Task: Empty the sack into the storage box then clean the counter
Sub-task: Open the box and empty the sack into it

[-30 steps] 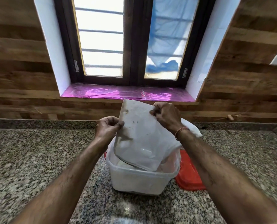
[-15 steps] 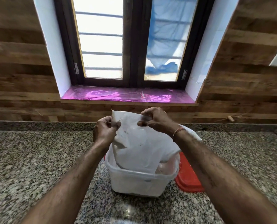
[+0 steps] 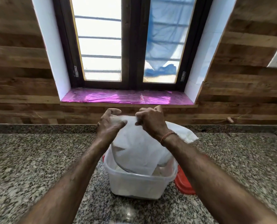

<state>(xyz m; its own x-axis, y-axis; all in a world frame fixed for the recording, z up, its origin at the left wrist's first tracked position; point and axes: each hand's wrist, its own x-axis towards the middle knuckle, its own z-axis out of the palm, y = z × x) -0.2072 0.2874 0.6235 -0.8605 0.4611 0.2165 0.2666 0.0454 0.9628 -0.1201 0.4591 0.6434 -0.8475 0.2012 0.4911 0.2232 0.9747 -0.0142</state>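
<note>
Lower than a second ago, the sack's top edge has been gathered down into a crumpled roll, and the left hand's fingers, clenched before, have loosened and spread. Both hands sit closer together above the box.

The left hand [image 3: 109, 122] is half open, its fingers arched over 1 end of the rolled top and its thumb pressed against the cloth from the near side, so it holds the sack [image 3: 134, 147] loosely. The right hand [image 3: 150, 122] is tightly curled, pinching the other end of the roll in its fingers; a thin orange thread [image 3: 166, 137] circles that wrist.

The white sack hangs mouth-down from the 2 hands, its lower part inside the translucent storage box [image 3: 134, 185], with a loose corner sticking out to the right behind the right forearm. The box stands on the speckled granite desk [image 3: 29, 167], and a red lid [image 3: 183, 183] lies just beside it on the right, partly hidden by the arm.

Behind, purple film covers the window sill [image 3: 118, 98].
</note>
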